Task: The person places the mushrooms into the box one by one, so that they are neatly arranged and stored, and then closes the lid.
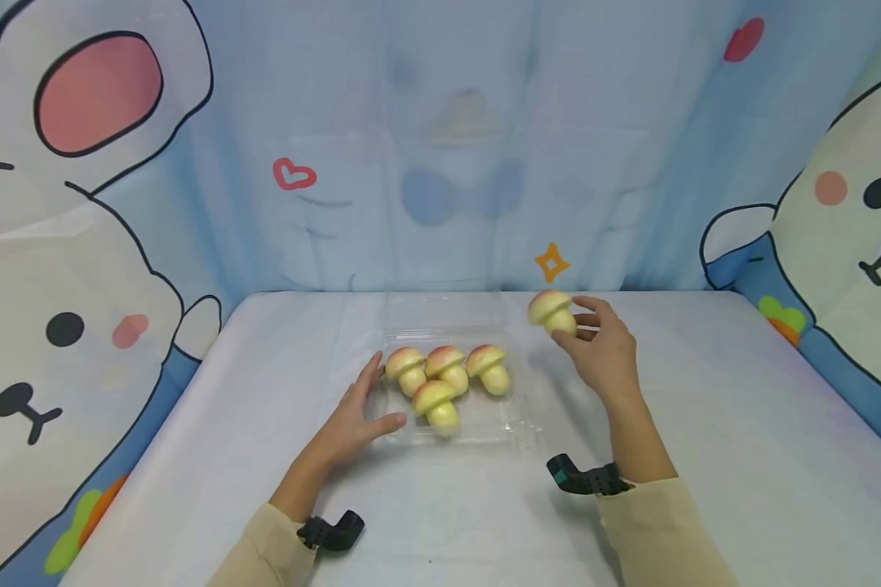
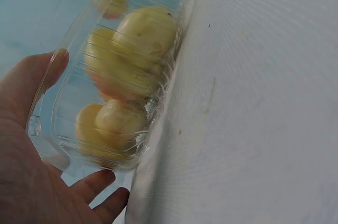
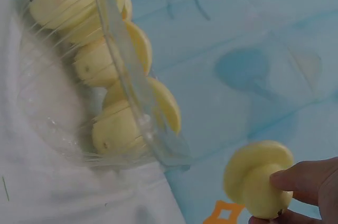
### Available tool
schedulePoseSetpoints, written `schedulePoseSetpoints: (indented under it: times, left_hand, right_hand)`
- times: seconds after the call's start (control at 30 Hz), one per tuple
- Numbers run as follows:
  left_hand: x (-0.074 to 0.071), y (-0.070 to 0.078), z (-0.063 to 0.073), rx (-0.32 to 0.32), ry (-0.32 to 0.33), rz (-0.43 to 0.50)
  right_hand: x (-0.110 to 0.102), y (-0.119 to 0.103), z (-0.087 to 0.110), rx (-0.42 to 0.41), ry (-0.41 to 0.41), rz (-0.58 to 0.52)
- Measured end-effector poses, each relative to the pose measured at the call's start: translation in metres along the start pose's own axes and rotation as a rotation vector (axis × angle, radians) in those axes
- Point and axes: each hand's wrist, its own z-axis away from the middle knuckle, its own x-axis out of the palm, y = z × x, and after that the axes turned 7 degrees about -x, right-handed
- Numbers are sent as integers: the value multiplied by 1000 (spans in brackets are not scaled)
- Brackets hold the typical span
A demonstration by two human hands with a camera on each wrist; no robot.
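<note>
A clear plastic box (image 1: 484, 420) with its lid folded back lies on the table. Several yellow mushrooms (image 1: 490, 379) with reddish cap tops are inside, three in a back row and one in front. My right hand (image 1: 608, 349) pinches another such mushroom (image 1: 551, 311) by its stem, in the air beyond the box's back right side. The right wrist view shows thumb and fingers on this mushroom (image 3: 259, 179). At the box's left side my left hand (image 1: 352, 420) rests with fingers spread, its thumb near the front corner. In the left wrist view, the hand (image 2: 31, 145) touches the box rim.
A white cloth (image 1: 741, 424) covers the table. Behind it hangs a blue curtain (image 1: 602, 163) printed with cartoon animals. The raised clear lid (image 1: 444, 310) stands at the box's back. A black wrist strap (image 1: 587, 479) sits on each wrist.
</note>
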Motion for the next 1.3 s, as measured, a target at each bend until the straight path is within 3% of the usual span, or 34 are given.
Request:
schedulePoseSetpoints:
  times: [0.27,0.63,1.03,1.3]
  left_hand:
    - [-1,0,-1,-6,3,-18]
    - [-2,1,-2,2,5,-9]
    - [-1,2,-1,-15,0,2]
    - [0,2,-1,-16,5,-11]
  right_hand:
    - [-3,-5,1,17,-70,48]
    - [-4,-21,2,32,-39,-17]
    - [-5,-45,12,-69,-17,-14]
    - [1,-60,20,-124,-107,61]
